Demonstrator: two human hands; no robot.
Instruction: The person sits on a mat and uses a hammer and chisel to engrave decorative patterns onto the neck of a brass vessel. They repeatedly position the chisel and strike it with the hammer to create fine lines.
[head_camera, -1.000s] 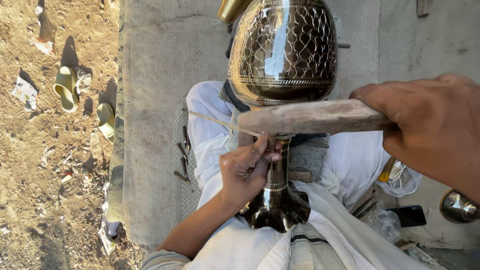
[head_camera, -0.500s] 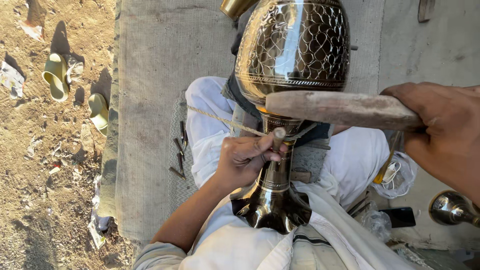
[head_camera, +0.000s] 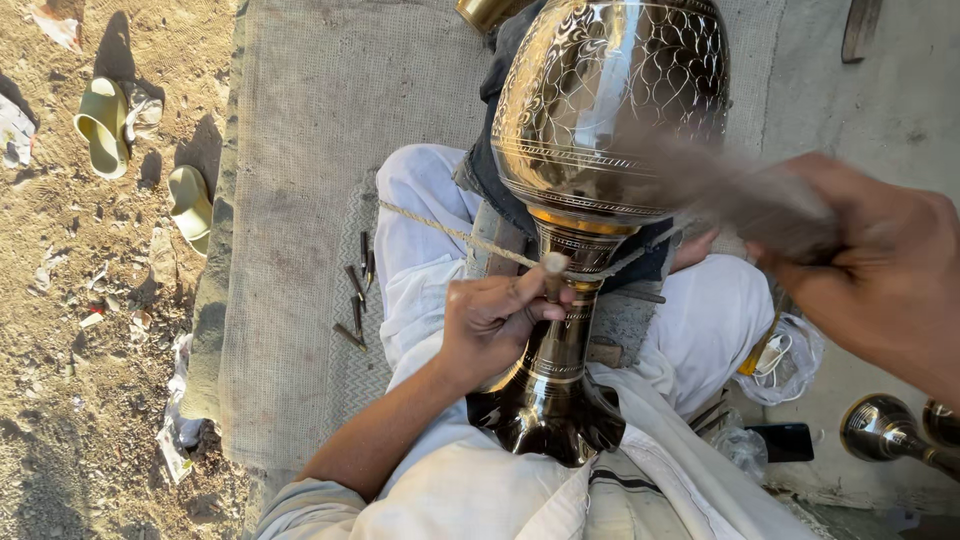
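Left hand (head_camera: 495, 320) pinches a chisel (head_camera: 552, 272) against the brass vase (head_camera: 590, 200) neck; right hand (head_camera: 880, 270) clamped on a blurred, probably wooden mallet (head_camera: 720, 185), open mat (head_camera: 300, 200) to the left.

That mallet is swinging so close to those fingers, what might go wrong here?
The right hand swings a blurred wooden mallet toward the small chisel pinched by the left hand; a miss might hit the fingers. A slipped chisel might scar the engraved brass vase, propped on the lap.
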